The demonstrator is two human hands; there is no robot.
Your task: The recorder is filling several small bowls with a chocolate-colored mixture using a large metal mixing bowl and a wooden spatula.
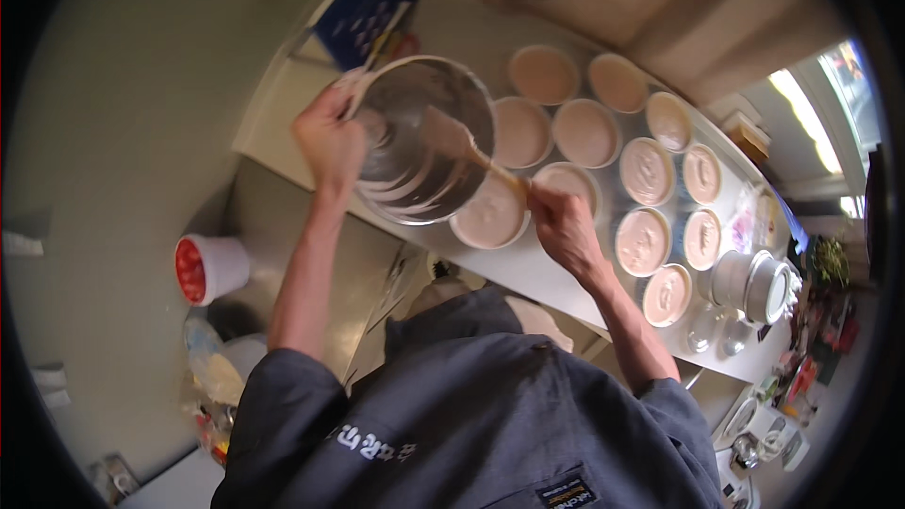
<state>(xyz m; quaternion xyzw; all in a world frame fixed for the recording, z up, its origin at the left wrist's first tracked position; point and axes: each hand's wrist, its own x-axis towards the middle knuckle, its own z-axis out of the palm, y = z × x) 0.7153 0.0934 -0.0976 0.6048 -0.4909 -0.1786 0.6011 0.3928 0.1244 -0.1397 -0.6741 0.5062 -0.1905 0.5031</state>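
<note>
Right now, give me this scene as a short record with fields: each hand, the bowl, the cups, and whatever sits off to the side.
left hand: grips the rim of the metal bowl, tilting it
right hand: holds the spatula, blade inside the bowl
bowl contents: pinkish batter streaks on the wall
round cups: about a dozen, filled with pinkish batter, on the pale counter
beside: stack of empty cups at right; white tub with red contents lower left

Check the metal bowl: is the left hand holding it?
Yes, the left hand grips the rim of the tilted metal bowl while the right hand works a spatula inside.
</note>
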